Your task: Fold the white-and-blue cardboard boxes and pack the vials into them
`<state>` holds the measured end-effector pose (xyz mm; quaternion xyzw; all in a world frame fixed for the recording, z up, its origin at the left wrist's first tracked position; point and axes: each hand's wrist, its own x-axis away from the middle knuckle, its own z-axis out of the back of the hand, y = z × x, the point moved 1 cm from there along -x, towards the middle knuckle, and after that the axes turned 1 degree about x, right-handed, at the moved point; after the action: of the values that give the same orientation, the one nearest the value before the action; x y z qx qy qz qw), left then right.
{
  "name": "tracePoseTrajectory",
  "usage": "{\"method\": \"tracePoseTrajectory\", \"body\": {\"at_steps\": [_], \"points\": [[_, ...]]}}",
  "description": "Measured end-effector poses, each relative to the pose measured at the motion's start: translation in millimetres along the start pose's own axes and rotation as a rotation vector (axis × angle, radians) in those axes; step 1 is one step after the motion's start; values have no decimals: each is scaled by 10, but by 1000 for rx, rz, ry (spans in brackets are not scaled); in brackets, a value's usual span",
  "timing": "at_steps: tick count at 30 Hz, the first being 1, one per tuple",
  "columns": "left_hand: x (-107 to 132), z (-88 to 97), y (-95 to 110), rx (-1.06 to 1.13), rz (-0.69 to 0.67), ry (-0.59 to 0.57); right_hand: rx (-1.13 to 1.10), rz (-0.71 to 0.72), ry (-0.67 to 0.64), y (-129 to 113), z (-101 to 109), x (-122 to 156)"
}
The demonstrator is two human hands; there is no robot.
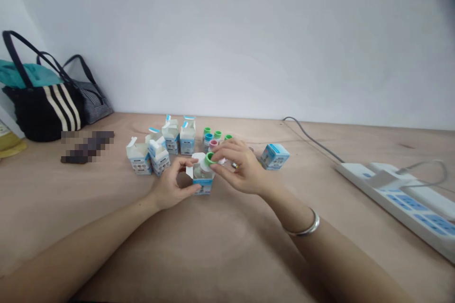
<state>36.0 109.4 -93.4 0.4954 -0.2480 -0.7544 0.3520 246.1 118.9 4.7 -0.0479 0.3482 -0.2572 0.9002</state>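
Note:
My left hand [174,184] is closed around a small blue-and-white cardboard box [202,186] with its top flaps raised. My right hand [241,165] pinches a small white bottle with a green top [205,163], tilted at the mouth of that box. Whether the bottle's lower end is inside the box cannot be made out. Just beyond my right fingers stand several similar bottles, among them one with a pink top [213,144] and one with a blue top [208,137]. My right palm partly hides this group.
Several opened boxes [171,138] stand left of the bottles. A closed box [275,156] sits to the right. White power strips [394,199] with a grey cable [313,139] lie farther right. Bags [39,109] and a blurred dark object [88,147] occupy the left side.

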Motion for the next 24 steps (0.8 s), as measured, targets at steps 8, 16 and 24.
{"method": "tracePoseTrajectory", "body": {"at_steps": [8, 16, 24], "points": [[1, 6, 0, -4, 8, -11, 11, 1, -186, 49, -163, -19], [-3, 15, 27, 13, 14, -31, -193, -255, 1, 219, -11, -39], [3, 12, 1, 5, 26, -33, 436, -683, -159, 606, 197, 189]]}}
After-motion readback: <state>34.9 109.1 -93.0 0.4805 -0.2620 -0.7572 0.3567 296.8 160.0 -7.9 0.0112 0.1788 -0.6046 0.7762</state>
